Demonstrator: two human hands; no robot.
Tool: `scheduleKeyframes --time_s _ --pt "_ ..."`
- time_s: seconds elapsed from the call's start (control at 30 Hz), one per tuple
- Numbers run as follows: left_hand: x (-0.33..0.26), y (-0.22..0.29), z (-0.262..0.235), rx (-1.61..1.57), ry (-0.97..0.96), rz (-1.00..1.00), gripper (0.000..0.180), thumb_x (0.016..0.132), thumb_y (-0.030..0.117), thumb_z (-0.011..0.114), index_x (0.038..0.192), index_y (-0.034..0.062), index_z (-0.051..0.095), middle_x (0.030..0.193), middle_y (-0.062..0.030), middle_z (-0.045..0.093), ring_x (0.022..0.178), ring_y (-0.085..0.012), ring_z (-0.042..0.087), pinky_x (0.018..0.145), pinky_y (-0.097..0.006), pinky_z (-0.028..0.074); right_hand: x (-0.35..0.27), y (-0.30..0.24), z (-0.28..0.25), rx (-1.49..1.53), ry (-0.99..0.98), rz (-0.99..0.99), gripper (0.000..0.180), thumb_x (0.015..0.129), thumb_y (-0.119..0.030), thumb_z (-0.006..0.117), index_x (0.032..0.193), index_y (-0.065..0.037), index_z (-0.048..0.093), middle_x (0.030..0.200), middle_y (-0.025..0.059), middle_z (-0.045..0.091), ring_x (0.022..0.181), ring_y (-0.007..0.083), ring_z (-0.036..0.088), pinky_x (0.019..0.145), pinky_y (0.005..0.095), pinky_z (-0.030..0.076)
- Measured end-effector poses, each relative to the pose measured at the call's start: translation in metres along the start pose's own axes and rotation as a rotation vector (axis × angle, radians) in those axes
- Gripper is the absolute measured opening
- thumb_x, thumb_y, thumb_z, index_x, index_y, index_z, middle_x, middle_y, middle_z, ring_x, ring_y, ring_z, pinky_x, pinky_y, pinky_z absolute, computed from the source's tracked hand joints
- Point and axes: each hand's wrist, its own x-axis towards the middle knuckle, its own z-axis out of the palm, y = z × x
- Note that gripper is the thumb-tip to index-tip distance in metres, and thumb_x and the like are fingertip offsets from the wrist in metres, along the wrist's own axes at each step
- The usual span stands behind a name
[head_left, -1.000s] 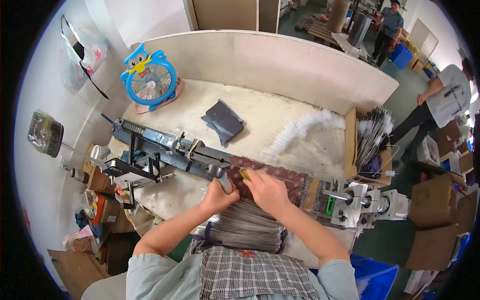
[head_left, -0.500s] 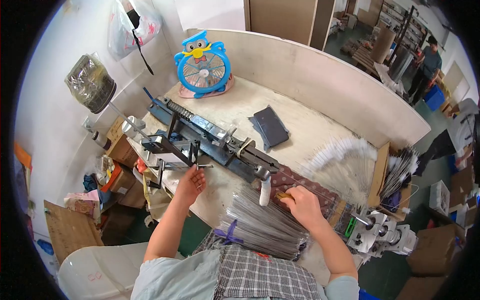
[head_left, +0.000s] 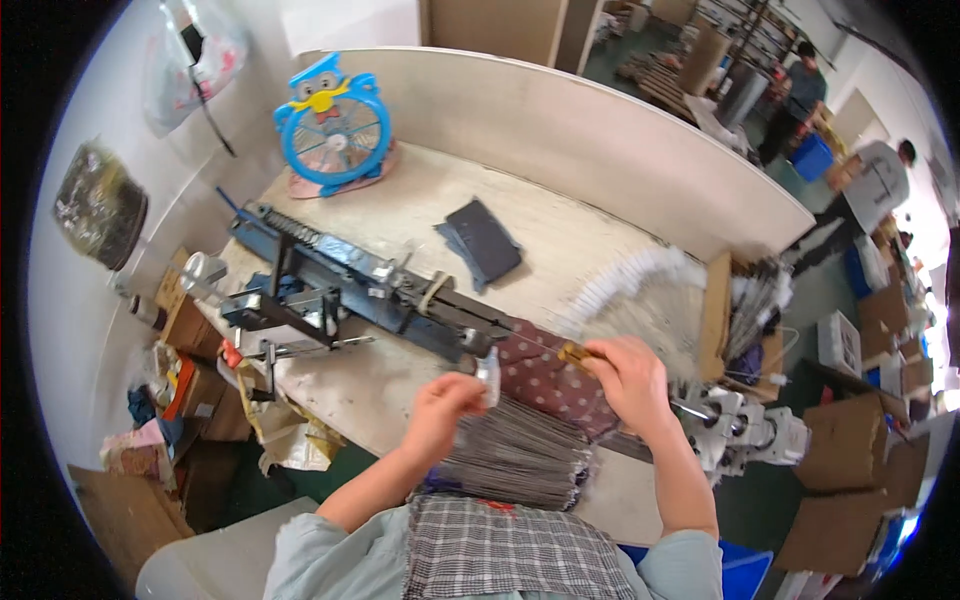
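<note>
My left hand (head_left: 440,408) is closed on the white-wrapped handle (head_left: 491,376) at the near end of a long dark metal bench jig (head_left: 375,280). My right hand (head_left: 628,378) pinches a small yellow-brown piece (head_left: 572,354), its exact kind unclear. A thin wire seems to run from the jig's end toward that piece. Below both hands lies a thick bundle of thin metal wires (head_left: 515,455). Brown polka-dot cloth (head_left: 540,385) covers the tabletop between the jig and my right hand.
A blue character-shaped fan (head_left: 335,145) and a dark flat pouch (head_left: 484,242) stand beyond the jig. White-tipped wire pieces (head_left: 640,285) fan out at right, beside a cardboard box (head_left: 714,315). A metal clamping machine (head_left: 745,430) sits at the right edge. Two people are in the background.
My left hand has moved right from the crank frame to the white handle and closed on it. My right hand has lifted the yellow-brown piece slightly away. The view has shifted right.
</note>
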Motion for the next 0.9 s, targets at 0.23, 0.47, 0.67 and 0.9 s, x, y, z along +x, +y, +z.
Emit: scheduleKeyframes --time_s 0.23,0.47,0.67,0.9 --pt "0.032 -0.024 0.084 0.109 -0.267 0.042 0.017 0.091 0.018 0.057 0.093 0.0026 0.063 0.081 -0.0022 0.063 0.065 -0.0064 0.053 0.059 -0.020 0.043 -0.014 0.017 -0.010 0.370 -0.084 0.276 0.018 0.078 -0.010 0.068 0.094 -0.001 0.066 0.079 0.0076 0.065 0.065 0.0125 0.057 0.060 0.0252 0.045" --pt "0.032 -0.030 0.093 0.182 -0.196 0.070 0.015 0.091 0.018 0.058 0.097 0.0045 0.062 0.081 0.0001 0.062 0.065 -0.0036 0.051 0.054 -0.018 0.040 -0.023 0.025 -0.019 0.560 -0.180 0.297 0.016 0.078 -0.010 0.068 0.093 -0.003 0.067 0.076 0.0059 0.063 0.067 0.0132 0.058 0.062 0.0257 0.045" --pt "0.027 -0.011 0.075 0.051 -0.006 0.136 0.014 0.092 0.018 0.056 0.092 0.0041 0.060 0.078 -0.0024 0.060 0.063 -0.0073 0.052 0.057 -0.021 0.042 0.004 0.006 -0.005 0.086 0.090 -0.081 0.014 0.073 -0.015 0.070 0.084 -0.006 0.067 0.075 0.0064 0.063 0.069 0.0245 0.058 0.062 0.0325 0.047" --pt "0.025 -0.005 0.076 -0.059 -0.006 -0.009 0.019 0.092 0.024 0.057 0.090 0.0052 0.060 0.074 -0.0005 0.059 0.059 -0.0059 0.050 0.056 -0.020 0.041 0.026 -0.007 0.040 0.012 0.059 -0.049 0.012 0.077 -0.018 0.065 0.083 -0.008 0.068 0.076 0.0068 0.063 0.075 0.0254 0.060 0.062 0.0356 0.047"
